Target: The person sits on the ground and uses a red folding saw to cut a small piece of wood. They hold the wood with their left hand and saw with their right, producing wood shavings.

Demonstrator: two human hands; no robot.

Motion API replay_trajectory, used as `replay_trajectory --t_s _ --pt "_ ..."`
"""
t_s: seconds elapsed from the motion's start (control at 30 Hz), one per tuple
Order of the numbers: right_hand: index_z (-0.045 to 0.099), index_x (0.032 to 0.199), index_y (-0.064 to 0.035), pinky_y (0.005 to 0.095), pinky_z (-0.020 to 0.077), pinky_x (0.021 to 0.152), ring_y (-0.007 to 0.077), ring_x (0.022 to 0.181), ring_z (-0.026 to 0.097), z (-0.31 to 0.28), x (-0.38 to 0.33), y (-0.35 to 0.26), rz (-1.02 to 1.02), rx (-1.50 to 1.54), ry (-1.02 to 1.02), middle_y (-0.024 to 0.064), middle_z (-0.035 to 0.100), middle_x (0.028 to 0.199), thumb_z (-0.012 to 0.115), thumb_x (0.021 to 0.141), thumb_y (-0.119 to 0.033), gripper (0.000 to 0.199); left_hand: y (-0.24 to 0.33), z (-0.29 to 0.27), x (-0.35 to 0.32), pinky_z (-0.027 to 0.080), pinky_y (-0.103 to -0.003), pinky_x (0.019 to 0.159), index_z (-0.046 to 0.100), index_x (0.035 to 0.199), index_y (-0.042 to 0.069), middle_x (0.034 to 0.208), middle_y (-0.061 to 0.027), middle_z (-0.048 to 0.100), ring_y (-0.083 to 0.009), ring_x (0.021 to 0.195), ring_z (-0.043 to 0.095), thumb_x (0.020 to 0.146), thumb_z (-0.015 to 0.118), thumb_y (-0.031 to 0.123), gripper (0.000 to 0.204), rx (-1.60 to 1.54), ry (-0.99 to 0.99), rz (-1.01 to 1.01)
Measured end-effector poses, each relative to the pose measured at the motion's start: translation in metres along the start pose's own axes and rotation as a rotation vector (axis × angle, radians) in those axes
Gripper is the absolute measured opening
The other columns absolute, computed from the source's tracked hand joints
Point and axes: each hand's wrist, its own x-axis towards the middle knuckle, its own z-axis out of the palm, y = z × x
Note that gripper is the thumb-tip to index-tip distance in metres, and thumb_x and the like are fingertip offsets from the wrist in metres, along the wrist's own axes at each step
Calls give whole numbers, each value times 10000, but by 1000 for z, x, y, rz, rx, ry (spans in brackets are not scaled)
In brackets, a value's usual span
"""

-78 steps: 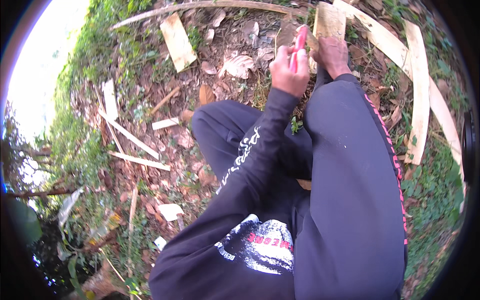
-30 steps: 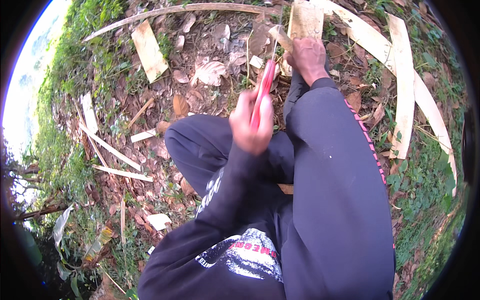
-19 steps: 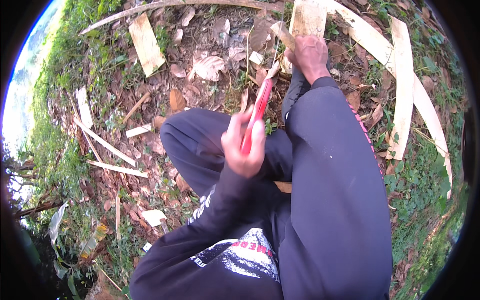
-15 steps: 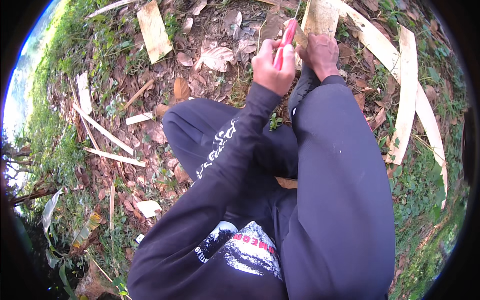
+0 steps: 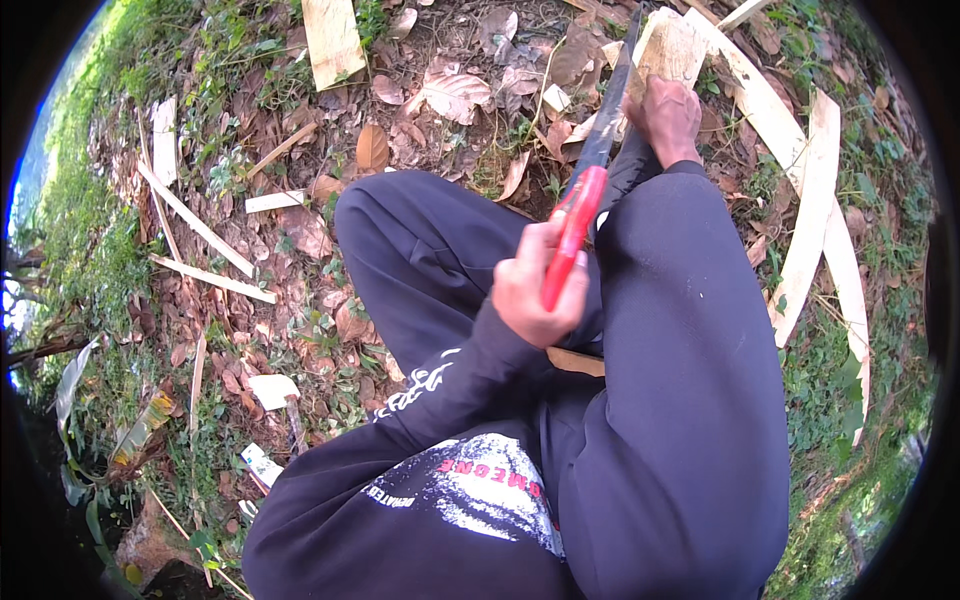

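My left hand [image 5: 543, 285] is closed round the red handle of a saw [image 5: 598, 135]. Its long dark blade points up and away, with the far end beside a pale wooden board [image 5: 672, 48]. I cannot tell whether the blade touches the wood. My right hand [image 5: 668, 118] is closed on the near end of that board, just beyond my raised right knee. A dark-covered foot [image 5: 632, 168] lies next to the right hand. The fingertips of the right hand are partly hidden.
Long pale wood strips [image 5: 812, 215] lie to the right. A short board [image 5: 334, 42] is at the far left, with thin sticks [image 5: 200, 235] and offcuts nearer. Dry leaves [image 5: 450, 90] and green weeds cover the ground. My bent legs [image 5: 690, 380] fill the middle.
My left hand has drawn back toward my body with the saw, so more of the blade shows. My right hand stays at the board. The view has shifted slightly.
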Motion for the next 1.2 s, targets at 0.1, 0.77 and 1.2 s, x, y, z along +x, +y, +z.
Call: replay_trajectory --t_s 0.1,0.77,1.2 --pt "664 863 -32 464 539 735 345 775 691 -4 -2 -9 31 0 -35 173 688 797 768 777 -394 386 0 -29 14 492 -238 540 523 1176 -77 657 -129 679 -139 556 670 888 641 40 333 -14 -84 -16" --pt "704 878 -70 437 503 799 322 840 661 -1 -3 -14 17 38 0 157 663 791 782 737 -418 384 -43 61 135 441 -269 495 602 1009 -44 658 -89 632 -98 528 558 918 659 116 193 -59 104 179" --pt "687 847 -50 421 506 820 290 863 664 -7 -2 -22 35 11 -18 133 681 800 776 756 -410 382 -46 59 145 421 -254 491 601 977 -46 645 -53 590 -91 541 550 915 662 110 178 -112 114 182"
